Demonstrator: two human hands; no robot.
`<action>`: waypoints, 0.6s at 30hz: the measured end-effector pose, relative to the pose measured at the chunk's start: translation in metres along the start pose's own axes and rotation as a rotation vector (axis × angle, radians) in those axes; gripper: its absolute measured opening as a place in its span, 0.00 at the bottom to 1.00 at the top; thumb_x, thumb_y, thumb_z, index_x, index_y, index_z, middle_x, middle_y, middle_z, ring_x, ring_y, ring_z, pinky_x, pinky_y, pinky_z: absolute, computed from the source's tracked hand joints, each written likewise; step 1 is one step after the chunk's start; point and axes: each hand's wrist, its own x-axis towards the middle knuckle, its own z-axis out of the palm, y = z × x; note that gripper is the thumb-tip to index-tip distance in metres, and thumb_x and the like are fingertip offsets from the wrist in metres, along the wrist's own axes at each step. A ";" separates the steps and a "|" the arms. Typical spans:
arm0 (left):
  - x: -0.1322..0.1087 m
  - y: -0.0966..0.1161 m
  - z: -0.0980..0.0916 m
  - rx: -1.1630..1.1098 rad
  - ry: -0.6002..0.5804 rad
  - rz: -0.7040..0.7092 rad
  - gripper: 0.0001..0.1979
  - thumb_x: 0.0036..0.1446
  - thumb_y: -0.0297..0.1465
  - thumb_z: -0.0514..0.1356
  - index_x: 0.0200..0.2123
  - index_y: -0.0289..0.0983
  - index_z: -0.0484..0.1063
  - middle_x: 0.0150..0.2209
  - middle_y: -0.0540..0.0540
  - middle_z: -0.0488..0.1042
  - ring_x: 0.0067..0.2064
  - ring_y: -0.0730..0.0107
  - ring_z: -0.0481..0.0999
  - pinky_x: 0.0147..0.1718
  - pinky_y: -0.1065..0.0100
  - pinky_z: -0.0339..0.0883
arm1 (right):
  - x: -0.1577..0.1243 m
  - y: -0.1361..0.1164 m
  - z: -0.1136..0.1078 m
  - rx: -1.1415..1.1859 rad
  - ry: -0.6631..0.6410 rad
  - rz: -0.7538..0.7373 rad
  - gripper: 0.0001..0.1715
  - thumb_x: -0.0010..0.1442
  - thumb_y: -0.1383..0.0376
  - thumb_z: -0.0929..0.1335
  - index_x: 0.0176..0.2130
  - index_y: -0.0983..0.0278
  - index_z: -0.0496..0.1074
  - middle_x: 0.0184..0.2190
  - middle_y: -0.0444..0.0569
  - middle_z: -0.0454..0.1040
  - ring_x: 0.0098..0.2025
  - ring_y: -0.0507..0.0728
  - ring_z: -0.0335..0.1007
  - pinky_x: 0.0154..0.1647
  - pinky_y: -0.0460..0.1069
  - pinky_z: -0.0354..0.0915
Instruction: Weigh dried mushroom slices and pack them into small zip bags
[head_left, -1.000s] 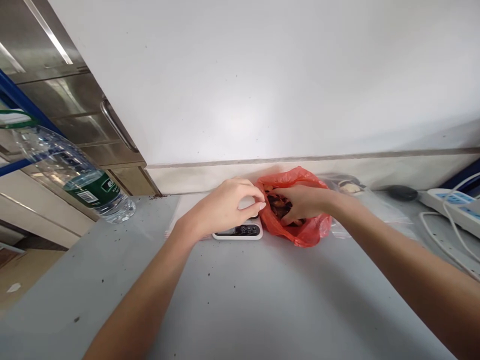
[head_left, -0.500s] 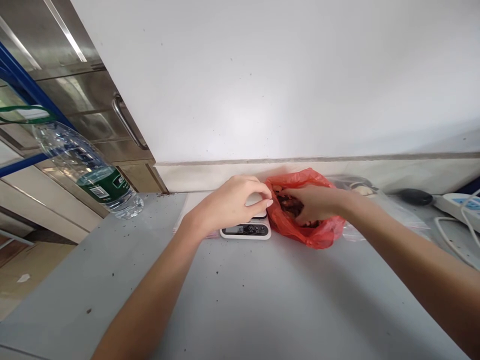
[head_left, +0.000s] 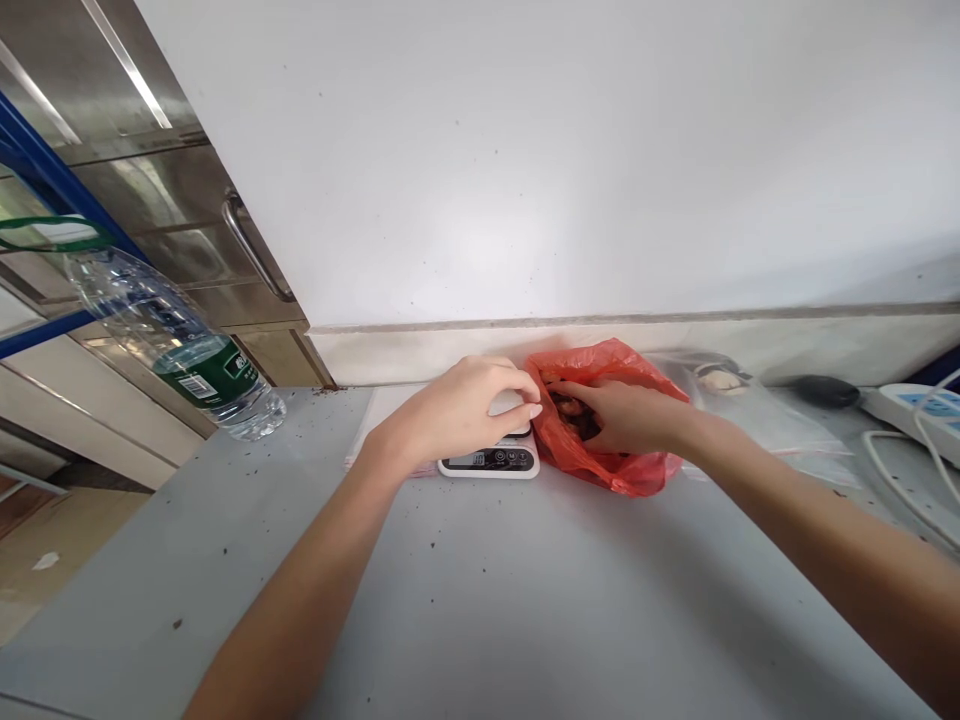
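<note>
thin red plastic bag (head_left: 600, 465) at the far side of the grey table (head_left: 525, 600), close under the white wall, just right of a small white scale (head_left: 491, 459); crinkled, glossy, half see-through, slumped low with the mouth gaping up and toward the left; inside, a heap of dark brown and orange bits, too small to name

right hand (head_left: 626, 415) pushed into that mouth from the right, palm down, fingers curled in among the bits; tips hidden, so cannot tell whether pinching anything

left hand (head_left: 457, 410) over the scale, fingers and thumb bent round a small white cup (head_left: 510, 404) on its platform, gripping it near the rim, fingertips close to the bag's edge

dark display strip with pale digits on the scale's front, unreadable

behind and right of the red bag, clear plastic bags (head_left: 757, 425) lying flat, something dark and pale inside one; further right, a white power strip (head_left: 911, 405) with cords

near the left table corner, a clear water bottle (head_left: 180, 345) with a green label, close to a steel cabinet (head_left: 150, 180); dark specks scattered over the table top
</note>
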 end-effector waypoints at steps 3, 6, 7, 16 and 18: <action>0.001 0.000 0.001 0.001 -0.009 -0.007 0.14 0.68 0.36 0.55 0.42 0.41 0.81 0.45 0.50 0.81 0.43 0.63 0.78 0.40 0.69 0.69 | 0.000 0.000 0.001 0.092 0.005 -0.019 0.15 0.58 0.70 0.66 0.44 0.57 0.74 0.34 0.49 0.78 0.34 0.59 0.74 0.28 0.49 0.61; 0.001 0.000 0.000 -0.009 -0.009 -0.006 0.13 0.67 0.35 0.56 0.42 0.40 0.81 0.45 0.50 0.82 0.43 0.64 0.78 0.41 0.69 0.69 | 0.000 0.000 -0.001 0.113 0.024 0.015 0.07 0.57 0.72 0.67 0.32 0.59 0.68 0.34 0.50 0.78 0.36 0.60 0.74 0.30 0.51 0.62; 0.001 0.000 0.000 -0.011 -0.008 -0.010 0.13 0.67 0.35 0.56 0.42 0.40 0.81 0.44 0.50 0.82 0.43 0.64 0.78 0.42 0.69 0.69 | -0.001 0.000 -0.002 0.112 0.015 0.028 0.08 0.57 0.72 0.67 0.31 0.59 0.67 0.34 0.50 0.78 0.35 0.61 0.74 0.30 0.51 0.62; 0.000 -0.001 -0.002 -0.004 -0.027 -0.027 0.14 0.68 0.37 0.55 0.43 0.41 0.81 0.46 0.50 0.82 0.43 0.63 0.79 0.42 0.68 0.70 | 0.000 0.009 -0.004 0.240 -0.022 -0.034 0.09 0.53 0.72 0.66 0.32 0.58 0.72 0.32 0.48 0.80 0.35 0.61 0.75 0.31 0.52 0.63; -0.001 -0.003 -0.005 0.000 -0.018 -0.027 0.15 0.67 0.37 0.55 0.45 0.40 0.81 0.47 0.49 0.82 0.43 0.63 0.79 0.43 0.67 0.71 | 0.000 0.014 -0.010 0.265 -0.033 -0.028 0.12 0.52 0.70 0.67 0.36 0.57 0.76 0.35 0.49 0.82 0.36 0.62 0.76 0.33 0.53 0.65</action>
